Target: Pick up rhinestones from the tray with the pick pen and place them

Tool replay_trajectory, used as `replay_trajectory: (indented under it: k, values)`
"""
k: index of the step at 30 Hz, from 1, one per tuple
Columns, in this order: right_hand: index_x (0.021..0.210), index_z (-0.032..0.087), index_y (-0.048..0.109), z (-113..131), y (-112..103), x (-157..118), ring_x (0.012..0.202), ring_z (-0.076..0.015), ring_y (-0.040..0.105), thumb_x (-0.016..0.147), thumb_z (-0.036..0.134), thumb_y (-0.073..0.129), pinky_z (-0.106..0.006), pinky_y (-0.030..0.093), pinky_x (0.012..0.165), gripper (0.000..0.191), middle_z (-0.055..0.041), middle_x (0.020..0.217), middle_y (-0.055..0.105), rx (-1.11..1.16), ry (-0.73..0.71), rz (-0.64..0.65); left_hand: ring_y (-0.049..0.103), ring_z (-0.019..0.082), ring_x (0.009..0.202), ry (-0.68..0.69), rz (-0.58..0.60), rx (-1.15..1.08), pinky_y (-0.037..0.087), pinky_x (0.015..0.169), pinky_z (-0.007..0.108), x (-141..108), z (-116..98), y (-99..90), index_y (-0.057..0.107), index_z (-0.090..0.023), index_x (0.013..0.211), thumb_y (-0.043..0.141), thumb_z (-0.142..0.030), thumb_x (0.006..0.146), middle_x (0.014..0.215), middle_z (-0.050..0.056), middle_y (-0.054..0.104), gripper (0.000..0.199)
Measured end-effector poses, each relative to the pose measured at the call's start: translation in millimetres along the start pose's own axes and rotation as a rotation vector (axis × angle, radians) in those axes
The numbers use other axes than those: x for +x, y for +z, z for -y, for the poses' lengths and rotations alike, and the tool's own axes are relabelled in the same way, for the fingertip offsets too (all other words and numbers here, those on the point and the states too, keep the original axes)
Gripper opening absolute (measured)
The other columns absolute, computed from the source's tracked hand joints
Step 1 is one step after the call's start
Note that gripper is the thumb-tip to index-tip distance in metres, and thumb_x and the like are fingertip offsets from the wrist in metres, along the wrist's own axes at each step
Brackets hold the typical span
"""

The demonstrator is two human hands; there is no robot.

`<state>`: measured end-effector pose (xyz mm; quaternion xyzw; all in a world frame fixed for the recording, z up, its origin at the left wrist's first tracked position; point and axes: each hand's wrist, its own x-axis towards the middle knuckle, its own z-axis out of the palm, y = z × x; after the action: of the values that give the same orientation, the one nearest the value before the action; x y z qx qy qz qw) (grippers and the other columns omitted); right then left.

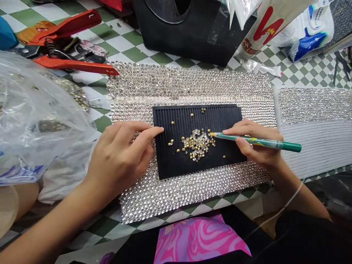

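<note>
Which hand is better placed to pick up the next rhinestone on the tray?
Right hand, likely: it holds the green pen, tip at the rhinestones; the left hand, empty, has one fingertip on the black tray's edge.

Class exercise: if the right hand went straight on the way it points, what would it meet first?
The right hand would first meet, at the tip of its green pen, the loose gold-backed rhinestones: the tip sits at the heap's edge on the ridged black tray, though depth leaves contact unclear.

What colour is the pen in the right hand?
The pen is teal green with a yellow tip, best seen in the head view.
</note>
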<state>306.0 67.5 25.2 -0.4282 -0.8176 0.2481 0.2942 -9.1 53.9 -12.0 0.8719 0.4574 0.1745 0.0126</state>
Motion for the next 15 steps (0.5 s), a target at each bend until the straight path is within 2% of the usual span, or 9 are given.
replay_trajectory:
  k: [6,9,12,15]
  values:
    - [0.105,0.027,0.074,0,0,-2,0.075,-0.0139,0.069,0.09,0.015,0.059,-0.029,0.058,0.064,0.024,-0.0004,0.086,0.077,-0.017,0.003,-0.017,0.06,0.027,0.094,0.001,-0.007,0.007,0.053,0.083,0.046,-1,0,-0.7,0.053,-0.022,0.126,0.049,-0.008,0.091,0.107,0.009,0.062,0.038]
    - [0.108,0.03,0.074,0,-5,-6,0.081,-0.0159,0.071,0.09,0.015,0.06,-0.033,0.058,0.07,0.028,-0.0002,0.091,0.078,0.002,0.036,-0.1,0.06,0.027,0.094,-0.002,0.011,0.003,0.053,0.085,0.045,-1,0,-1.3,0.052,-0.023,0.127,0.048,-0.008,0.091,0.107,0.009,0.062,0.039]
    - [0.102,0.03,0.077,-9,-17,-6,0.08,-0.0162,0.072,0.09,0.016,0.061,-0.033,0.057,0.07,0.024,0.0003,0.09,0.078,-0.036,0.067,-0.315,0.059,0.027,0.092,0.036,-0.017,0.007,0.053,0.083,0.044,-1,2,-1.2,0.054,-0.02,0.126,0.051,-0.007,0.089,0.106,0.009,0.062,0.039]
    - [0.091,0.023,0.08,-36,-35,-4,0.069,-0.0173,0.073,0.089,0.021,0.064,-0.032,0.057,0.06,0.016,-0.0024,0.079,0.077,-0.108,0.047,-0.585,0.058,0.026,0.089,0.085,-0.063,0.02,0.052,0.081,0.042,0,3,-1.0,0.057,-0.016,0.122,0.055,-0.006,0.087,0.102,0.011,0.063,0.037]
